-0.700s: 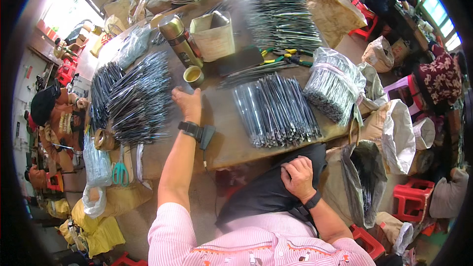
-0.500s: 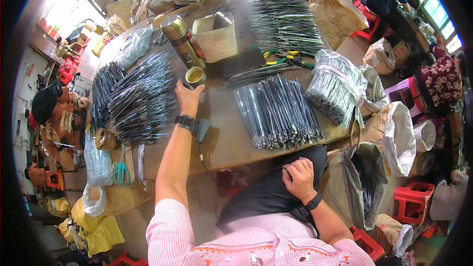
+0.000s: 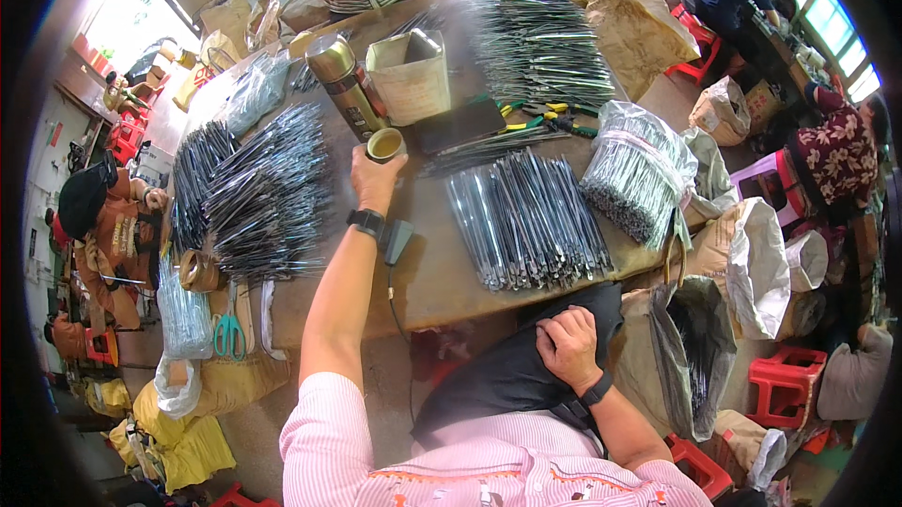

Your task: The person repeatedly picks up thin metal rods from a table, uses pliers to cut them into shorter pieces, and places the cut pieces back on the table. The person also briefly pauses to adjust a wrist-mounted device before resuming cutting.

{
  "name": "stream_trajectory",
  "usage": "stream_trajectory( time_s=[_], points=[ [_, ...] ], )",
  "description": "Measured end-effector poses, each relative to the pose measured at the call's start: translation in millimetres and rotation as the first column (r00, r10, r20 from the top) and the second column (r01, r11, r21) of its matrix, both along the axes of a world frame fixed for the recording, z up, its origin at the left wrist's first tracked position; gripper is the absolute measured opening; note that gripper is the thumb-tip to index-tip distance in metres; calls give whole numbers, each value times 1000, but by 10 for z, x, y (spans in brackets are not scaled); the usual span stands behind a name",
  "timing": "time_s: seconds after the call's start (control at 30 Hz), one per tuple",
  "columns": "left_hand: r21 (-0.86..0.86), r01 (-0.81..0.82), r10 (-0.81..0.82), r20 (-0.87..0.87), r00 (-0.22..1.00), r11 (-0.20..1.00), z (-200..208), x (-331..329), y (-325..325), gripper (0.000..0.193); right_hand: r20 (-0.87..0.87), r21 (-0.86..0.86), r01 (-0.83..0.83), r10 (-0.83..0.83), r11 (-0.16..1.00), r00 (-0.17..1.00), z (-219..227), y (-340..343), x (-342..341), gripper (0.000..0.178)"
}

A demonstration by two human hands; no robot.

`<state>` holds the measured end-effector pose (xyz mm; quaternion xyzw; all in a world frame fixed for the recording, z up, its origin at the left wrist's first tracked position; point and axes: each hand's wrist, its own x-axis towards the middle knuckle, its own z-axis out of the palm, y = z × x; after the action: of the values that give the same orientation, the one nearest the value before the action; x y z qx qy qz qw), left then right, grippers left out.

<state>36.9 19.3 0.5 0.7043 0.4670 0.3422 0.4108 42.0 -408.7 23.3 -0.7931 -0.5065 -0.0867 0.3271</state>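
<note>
My left hand (image 3: pixel 376 174) is closed around a small cup (image 3: pixel 385 145) of yellowish drink, over the middle of the table. Right behind the cup stands a metal thermos flask (image 3: pixel 346 84). My right hand (image 3: pixel 569 343) rests on my dark-clad thigh, holding nothing that I can see, its fingers curled loosely together. Nearest to it on the table is a row of thin dark metal strips (image 3: pixel 531 220). Another large heap of such strips (image 3: pixel 268 192) lies left of my left hand.
Behind the flask stands a square bin (image 3: pixel 408 79) beside a dark flat tablet-like thing (image 3: pixel 460 124). Pliers (image 3: pixel 545 117) lie near a plastic-wrapped bundle (image 3: pixel 639 169). More strips (image 3: pixel 545 46) are piled at the back. Scissors (image 3: pixel 229 334) hang at the left edge; an open sack (image 3: pixel 695 357) stands at right.
My left hand has moved slightly right with the cup, which now tilts a little differently. The right hand stays on my thigh.
</note>
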Motion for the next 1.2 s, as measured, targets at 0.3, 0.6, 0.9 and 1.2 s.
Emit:
stream_trajectory(
  time_s=[0.3,0.6,0.9,1.2],
  points=[
    [-47,11,-14,-56,998,999,72,119,-25,66,-6,-23,5,-5,1000,1000,-3,-17,-8,12],
    [280,-47,93,-153,984,959,93,97,-106,72,-9,-10,14,-14,1000,1000,9,-13,-16,12],
    [496,371,-326,-178,928,785,136,-105,-611,28,-1,0,4,-4,1000,1000,-14,-16,-11,11],
    [427,564,-354,-477,805,707,181,87,-488,24,-15,30,19,-19,999,1000,-6,-38,-11,11]
  ],
)
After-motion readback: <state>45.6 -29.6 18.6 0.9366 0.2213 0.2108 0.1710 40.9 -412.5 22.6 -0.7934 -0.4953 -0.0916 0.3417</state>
